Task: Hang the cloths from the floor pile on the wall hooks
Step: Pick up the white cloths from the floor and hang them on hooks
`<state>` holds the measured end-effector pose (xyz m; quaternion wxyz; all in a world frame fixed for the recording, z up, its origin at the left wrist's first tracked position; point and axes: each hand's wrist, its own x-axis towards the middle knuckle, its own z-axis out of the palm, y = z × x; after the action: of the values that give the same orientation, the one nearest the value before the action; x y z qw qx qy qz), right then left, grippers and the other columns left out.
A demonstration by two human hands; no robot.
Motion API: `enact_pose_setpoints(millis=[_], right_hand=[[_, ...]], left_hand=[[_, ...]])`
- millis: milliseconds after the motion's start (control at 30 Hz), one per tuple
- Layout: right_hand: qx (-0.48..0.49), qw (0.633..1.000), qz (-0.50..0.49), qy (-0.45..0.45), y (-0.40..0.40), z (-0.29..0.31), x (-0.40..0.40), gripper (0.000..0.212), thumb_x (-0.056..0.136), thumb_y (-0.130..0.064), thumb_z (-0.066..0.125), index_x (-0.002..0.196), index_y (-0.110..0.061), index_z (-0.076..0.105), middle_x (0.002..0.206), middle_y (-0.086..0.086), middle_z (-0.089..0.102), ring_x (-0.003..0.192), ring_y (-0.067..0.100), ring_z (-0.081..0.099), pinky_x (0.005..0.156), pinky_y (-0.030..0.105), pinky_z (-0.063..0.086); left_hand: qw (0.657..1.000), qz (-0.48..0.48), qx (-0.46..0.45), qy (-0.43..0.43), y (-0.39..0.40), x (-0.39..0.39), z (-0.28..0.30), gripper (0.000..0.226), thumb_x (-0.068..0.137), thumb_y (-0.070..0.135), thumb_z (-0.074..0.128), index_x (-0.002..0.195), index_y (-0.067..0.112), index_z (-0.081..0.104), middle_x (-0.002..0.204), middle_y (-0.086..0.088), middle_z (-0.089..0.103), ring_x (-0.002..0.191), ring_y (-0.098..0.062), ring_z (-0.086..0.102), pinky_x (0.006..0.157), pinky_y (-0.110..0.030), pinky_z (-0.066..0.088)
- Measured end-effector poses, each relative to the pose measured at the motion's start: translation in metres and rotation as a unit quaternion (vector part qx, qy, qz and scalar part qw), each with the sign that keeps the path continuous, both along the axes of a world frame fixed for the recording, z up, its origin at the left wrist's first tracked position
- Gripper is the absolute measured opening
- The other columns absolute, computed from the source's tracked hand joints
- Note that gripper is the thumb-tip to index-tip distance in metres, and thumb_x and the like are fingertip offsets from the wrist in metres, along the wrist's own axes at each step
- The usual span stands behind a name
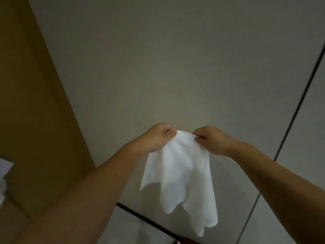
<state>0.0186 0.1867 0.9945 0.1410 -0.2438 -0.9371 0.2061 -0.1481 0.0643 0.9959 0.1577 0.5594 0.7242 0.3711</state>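
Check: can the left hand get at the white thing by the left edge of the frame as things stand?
Probably not right away. The left hand pinches the white cloth's top edge along with the right hand, so it is occupied. Nothing visibly blocks the way to the white thing.

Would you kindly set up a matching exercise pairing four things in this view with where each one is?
Things:
1. left hand
2. right hand
3. white cloth
4. brown panel

Places:
a. hanging between both hands
b. pinching the cloth's right top corner
c. along the frame's left side
d. pinching the cloth's left top corner

Pairs: 1-d, 2-b, 3-a, 4-c
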Motion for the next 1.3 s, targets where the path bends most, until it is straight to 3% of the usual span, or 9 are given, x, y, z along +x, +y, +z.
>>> enact_pose_setpoints(millis=[133, 300, 367, 500, 667, 800, 967, 1167, 1300], right_hand=[[-0.006, 0.996, 0.093, -0.003, -0.034, -0.013, -0.047, 0.024, 0.091, -0.003, 0.045, 0.077, -0.013, 0.062, 0.082, 0.003, 0.06, 0.078, 0.019, 0.056, 0.059, 0.021, 0.038], [-0.081, 0.975, 0.204, 0.034, -0.1, -0.028, -0.097, 0.022, 0.09, -0.002, 0.048, 0.084, -0.007, 0.069, 0.082, 0.002, 0.062, 0.079, 0.017, 0.057, 0.061, 0.022, 0.037], [-0.127, 0.96, 0.249, 0.027, -0.132, -0.032, -0.108, 0.026, 0.089, -0.001, 0.047, 0.078, -0.011, 0.067, 0.081, 0.002, 0.063, 0.074, 0.015, 0.056, 0.06, 0.02, 0.039], [-0.19, 0.928, 0.321, -0.004, -0.201, -0.035, -0.124, 0.033, 0.088, 0.0, 0.044, 0.066, -0.019, 0.058, 0.072, -0.003, 0.059, 0.068, 0.012, 0.053, 0.058, 0.021, 0.039], [-0.213, 0.893, 0.396, -0.008, -0.284, -0.029, -0.132, 0.028, 0.093, -0.01, 0.043, 0.073, -0.019, 0.061, 0.078, -0.002, 0.061, 0.072, 0.012, 0.053, 0.061, 0.025, 0.039], [-0.165, 0.867, 0.468, -0.05, -0.347, -0.023, -0.139, 0.021, 0.094, -0.012, 0.044, 0.091, -0.008, 0.065, 0.088, 0.002, 0.061, 0.078, 0.011, 0.053, 0.062, 0.022, 0.038], [-0.137, 0.845, 0.509, -0.085, -0.431, -0.025, -0.157, 0.02, 0.094, -0.01, 0.049, 0.092, -0.003, 0.067, 0.08, 0.001, 0.06, 0.068, 0.007, 0.051, 0.06, 0.021, 0.039], [-0.152, 0.843, 0.503, -0.114, -0.548, -0.035, -0.174, 0.022, 0.095, -0.011, 0.045, 0.087, -0.009, 0.065, 0.088, 0.011, 0.065, 0.064, 0.012, 0.061, 0.058, 0.021, 0.046], [-0.174, 0.846, 0.493, -0.103, -0.62, -0.033, -0.191, 0.027, 0.096, -0.013, 0.041, 0.085, -0.018, 0.064, 0.096, 0.006, 0.066, 0.071, 0.013, 0.067, 0.067, 0.024, 0.052]], left_hand=[[0.994, 0.11, -0.015, 0.017, -0.064, -0.012, 0.002, 0.028, 0.096, 0.027, 0.046, 0.083, 0.004, 0.056, 0.073, 0.001, 0.05, 0.065, -0.012, 0.044, 0.061, -0.026, 0.036], [0.97, 0.242, -0.024, 0.008, -0.161, -0.009, -0.005, 0.026, 0.099, 0.029, 0.043, 0.077, 0.02, 0.054, 0.071, 0.008, 0.051, 0.063, -0.005, 0.046, 0.058, -0.015, 0.037], [0.955, 0.295, -0.029, 0.014, -0.199, -0.002, -0.009, 0.029, 0.099, 0.029, 0.043, 0.071, 0.024, 0.05, 0.067, 0.01, 0.048, 0.059, -0.003, 0.044, 0.052, -0.009, 0.034], [0.92, 0.391, -0.035, 0.015, -0.272, 0.017, -0.013, 0.031, 0.098, 0.032, 0.042, 0.068, 0.027, 0.048, 0.068, 0.01, 0.049, 0.063, -0.006, 0.047, 0.057, -0.019, 0.036], [0.872, 0.486, -0.046, 0.01, -0.36, 0.04, -0.013, 0.031, 0.098, 0.036, 0.042, 0.074, 0.018, 0.052, 0.076, 0.002, 0.054, 0.069, -0.011, 0.052, 0.063, -0.025, 0.039], [0.843, 0.535, -0.046, 0.017, -0.426, 0.051, -0.012, 0.031, 0.098, 0.036, 0.042, 0.071, 0.021, 0.05, 0.074, 0.004, 0.053, 0.07, -0.011, 0.052, 0.062, -0.025, 0.037], [0.823, 0.566, -0.05, 0.019, -0.51, 0.056, -0.014, 0.032, 0.098, 0.034, 0.041, 0.078, 0.013, 0.053, 0.073, 0.004, 0.053, 0.065, -0.01, 0.049, 0.06, -0.024, 0.036], [0.811, 0.583, -0.047, 0.015, -0.619, 0.037, -0.019, 0.032, 0.098, 0.037, 0.042, 0.078, 0.013, 0.051, 0.069, 0.002, 0.05, 0.059, -0.009, 0.045, 0.056, -0.023, 0.034], [0.801, 0.596, -0.042, 0.012, -0.693, 0.026, -0.025, 0.035, 0.098, 0.038, 0.041, 0.091, 0.008, 0.058, 0.082, -0.004, 0.06, 0.072, -0.017, 0.055, 0.065, -0.029, 0.044]])
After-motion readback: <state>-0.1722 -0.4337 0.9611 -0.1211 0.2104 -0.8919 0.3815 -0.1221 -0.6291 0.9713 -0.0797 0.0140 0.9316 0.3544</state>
